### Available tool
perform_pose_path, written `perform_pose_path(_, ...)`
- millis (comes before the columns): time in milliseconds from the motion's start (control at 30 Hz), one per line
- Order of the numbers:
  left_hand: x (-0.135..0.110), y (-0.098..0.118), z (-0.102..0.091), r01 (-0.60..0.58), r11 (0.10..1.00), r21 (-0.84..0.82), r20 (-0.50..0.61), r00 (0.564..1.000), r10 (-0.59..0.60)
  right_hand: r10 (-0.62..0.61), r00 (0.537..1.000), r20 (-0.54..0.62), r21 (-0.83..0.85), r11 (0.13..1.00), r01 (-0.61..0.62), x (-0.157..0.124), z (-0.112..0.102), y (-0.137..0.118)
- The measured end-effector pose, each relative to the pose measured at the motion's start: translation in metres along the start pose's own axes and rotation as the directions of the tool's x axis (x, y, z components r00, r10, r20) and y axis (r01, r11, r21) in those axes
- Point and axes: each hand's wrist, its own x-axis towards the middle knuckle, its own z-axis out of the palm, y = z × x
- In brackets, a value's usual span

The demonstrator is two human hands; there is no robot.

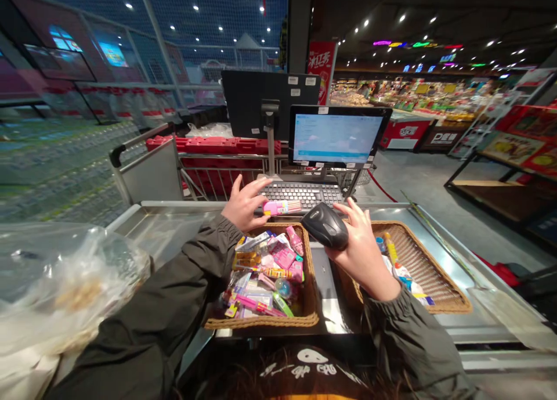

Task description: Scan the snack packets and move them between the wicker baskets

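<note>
My left hand [244, 206] pinches a small pink packet [282, 207] between thumb and fingers, above the far edge of the left basket. Thin, light-coloured sticks seem to show at the packet's right end; its exact kind is unclear. In my right hand [362, 253] is a black barcode scanner [324, 224], its head turned left towards the packet. Below my left hand stands a wicker basket [311, 298] full of small packaged items, many of them pink. Under and right of my right wrist is a second wicker basket [429, 266] with several small items at its left side.
Behind my hands lie a keyboard [304, 194] and a lit screen [335, 136], with a dark monitor back [255, 104] beside it. Clear plastic bags [73, 284] cover the left. The metal counter [474, 324] extends right; a shopping cart [217, 170] stands beyond.
</note>
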Motion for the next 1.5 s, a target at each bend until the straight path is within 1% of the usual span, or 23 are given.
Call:
perform_pose_path(100, -0.024, -0.006, 0.006, 0.017, 1.000, 0.000, 0.028, 0.999, -0.017, -0.012, 0.999, 0.036, 0.022, 1.000, 0.011, 0.001, 0.010, -0.002)
perform_pose_path(200, -0.049, -0.012, 0.013, 0.073, 0.997, 0.000, 0.070, 0.995, -0.073, -0.036, 0.998, 0.055, 0.052, 0.998, 0.034, 0.003, 0.022, -0.005)
perform_pose_path(433, -0.096, -0.025, 0.027, 0.205, 0.979, 0.010, 0.182, 0.962, -0.204, -0.087, 0.979, 0.187, 0.133, 0.989, 0.063, 0.007, 0.056, -0.022)
perform_pose_path(533, -0.111, -0.031, 0.033, 0.273, 0.962, 0.022, 0.212, 0.939, -0.272, -0.103, 0.969, 0.225, 0.154, 0.986, 0.069, 0.008, 0.066, -0.031)
perform_pose_path(667, -0.129, -0.038, 0.048, 0.364, 0.930, 0.050, 0.225, 0.903, -0.366, -0.109, 0.966, 0.236, 0.168, 0.983, 0.070, 0.010, 0.076, -0.038)
perform_pose_path(800, -0.143, -0.045, 0.063, 0.424, 0.900, 0.100, 0.217, 0.873, -0.436, -0.109, 0.960, 0.258, 0.172, 0.983, 0.065, 0.011, 0.082, -0.042)
perform_pose_path(867, -0.145, -0.046, 0.066, 0.434, 0.894, 0.110, 0.217, 0.867, -0.448, -0.102, 0.955, 0.280, 0.175, 0.983, 0.054, 0.010, 0.084, -0.044)
perform_pose_path(933, -0.142, -0.045, 0.063, 0.425, 0.899, 0.108, 0.222, 0.871, -0.438, -0.091, 0.950, 0.299, 0.174, 0.984, 0.039, 0.009, 0.085, -0.045)
perform_pose_path(1067, -0.126, -0.036, 0.048, 0.382, 0.921, 0.083, 0.260, 0.883, -0.390, -0.055, 0.948, 0.314, 0.154, 0.988, 0.007, 0.002, 0.085, -0.038)
perform_pose_path(1167, -0.108, -0.023, 0.040, 0.302, 0.953, 0.024, 0.270, 0.916, -0.297, -0.010, 0.948, 0.319, 0.142, 0.989, -0.037, -0.008, 0.078, -0.025)
perform_pose_path(1233, -0.092, -0.011, 0.040, 0.223, 0.974, -0.031, 0.261, 0.943, -0.208, 0.035, 0.955, 0.295, 0.125, 0.989, -0.075, -0.016, 0.069, -0.013)
perform_pose_path(1300, -0.073, 0.005, 0.044, 0.138, 0.987, -0.085, 0.256, 0.960, -0.112, 0.094, 0.963, 0.254, 0.092, 0.988, -0.121, -0.025, 0.056, -0.001)
perform_pose_path(1367, -0.052, 0.024, 0.053, 0.050, 0.989, -0.139, 0.263, 0.965, -0.012, 0.157, 0.966, 0.205, 0.052, 0.984, -0.171, -0.036, 0.042, 0.012)
perform_pose_path(1433, -0.028, 0.046, 0.066, -0.034, 0.981, -0.191, 0.278, 0.957, 0.087, 0.216, 0.965, 0.147, 0.011, 0.975, -0.220, -0.047, 0.028, 0.027)
perform_pose_path(1500, -0.003, 0.068, 0.082, -0.105, 0.965, -0.239, 0.298, 0.938, 0.176, 0.269, 0.961, 0.068, -0.031, 0.963, -0.267, -0.060, 0.014, 0.044)
